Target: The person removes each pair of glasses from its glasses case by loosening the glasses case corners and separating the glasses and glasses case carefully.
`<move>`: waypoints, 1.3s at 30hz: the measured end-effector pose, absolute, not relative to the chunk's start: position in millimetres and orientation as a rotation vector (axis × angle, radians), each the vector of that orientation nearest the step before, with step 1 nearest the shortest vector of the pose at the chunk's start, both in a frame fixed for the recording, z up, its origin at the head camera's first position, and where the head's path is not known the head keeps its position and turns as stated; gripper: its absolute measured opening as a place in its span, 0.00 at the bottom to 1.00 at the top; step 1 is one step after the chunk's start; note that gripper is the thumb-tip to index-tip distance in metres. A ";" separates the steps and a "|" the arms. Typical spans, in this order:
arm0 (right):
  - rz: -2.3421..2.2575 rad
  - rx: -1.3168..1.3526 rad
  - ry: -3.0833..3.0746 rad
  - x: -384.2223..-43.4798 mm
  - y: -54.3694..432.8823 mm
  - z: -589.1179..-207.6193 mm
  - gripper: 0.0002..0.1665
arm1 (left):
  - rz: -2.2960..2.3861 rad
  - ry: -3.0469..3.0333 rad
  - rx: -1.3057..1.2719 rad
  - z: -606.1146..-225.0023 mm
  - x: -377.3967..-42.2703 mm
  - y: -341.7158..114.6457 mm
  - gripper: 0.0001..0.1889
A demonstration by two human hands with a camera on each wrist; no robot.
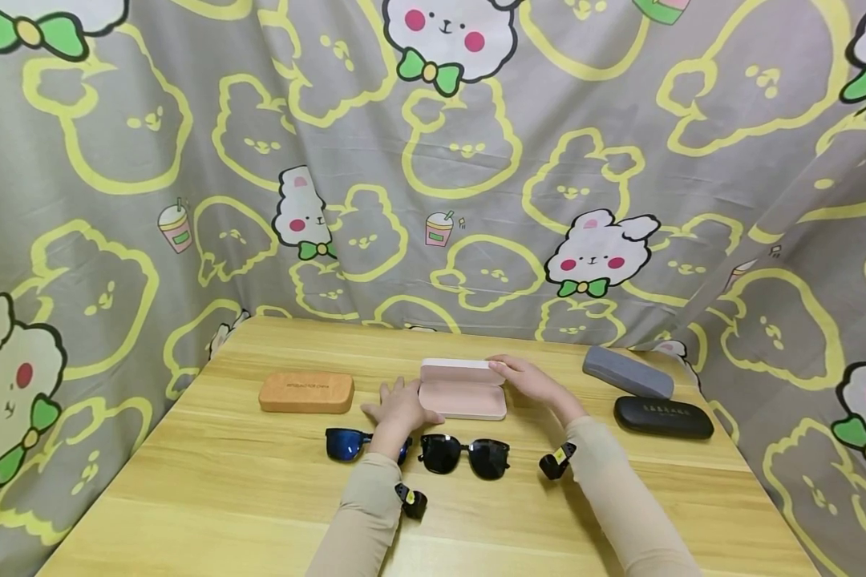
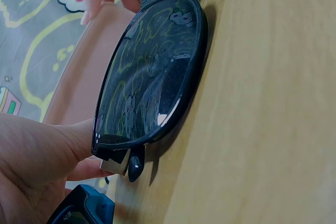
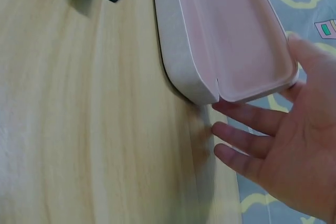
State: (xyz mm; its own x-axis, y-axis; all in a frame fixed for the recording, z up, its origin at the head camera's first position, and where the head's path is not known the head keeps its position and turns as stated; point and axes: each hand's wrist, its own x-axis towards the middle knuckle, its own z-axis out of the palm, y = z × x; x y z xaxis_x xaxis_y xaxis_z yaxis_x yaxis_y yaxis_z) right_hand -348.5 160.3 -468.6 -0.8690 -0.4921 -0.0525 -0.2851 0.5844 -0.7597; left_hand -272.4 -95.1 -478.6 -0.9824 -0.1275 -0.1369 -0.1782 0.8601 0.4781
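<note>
A white glasses case [image 1: 465, 402] with pink lining stands with its lid [image 1: 453, 373] raised at the middle of the table. My left hand [image 1: 402, 407] rests against the case's left end, thumb along the front and the other fingers spread. On the right, my right hand [image 1: 537, 383] pinches the lid's edge between thumb and index finger; its remaining fingers [image 3: 244, 140] stretch out below. Black sunglasses [image 1: 465, 456] lie in front of the case, lenses facing me. Blue-lensed sunglasses [image 1: 346, 445] lie to their left, partly hidden by my left arm.
A tan glasses case [image 1: 306, 393] lies at the left. At the right are a grey-blue case [image 1: 628, 373] and a black case [image 1: 664, 417], both closed. Behind the wooden table [image 1: 209, 489] hangs a patterned curtain [image 1: 469, 272].
</note>
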 end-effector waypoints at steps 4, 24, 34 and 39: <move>-1.157 -0.658 2.480 -351.5 162.6 -467.6 0.38 | 0.767 2.931 -0.243 -478.2 -272.6 -95.2 0.48; -1.195 -0.658 2.429 -345.0 168.3 -467.5 0.30 | 0.752 2.921 -0.219 -474.7 -271.5 -99.3 0.46; -1.197 -0.790 2.400 -345.7 172.2 -470.8 0.24 | 0.737 2.914 -0.227 -475.2 -272.3 -101.5 0.47; -1.195 -0.827 2.395 -344.9 173.2 -471.6 0.24 | 0.745 2.914 -0.223 -474.6 -272.1 -101.8 0.47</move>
State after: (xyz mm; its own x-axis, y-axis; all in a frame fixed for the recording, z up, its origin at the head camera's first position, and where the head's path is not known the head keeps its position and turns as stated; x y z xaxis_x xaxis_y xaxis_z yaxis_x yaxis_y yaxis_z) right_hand -344.9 173.2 -471.6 -0.7735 -0.6325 -0.0408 -0.3476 0.4771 -0.8072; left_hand -272.1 -101.8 -474.6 -0.9812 -0.1114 -0.1577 -0.1734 0.8676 0.4660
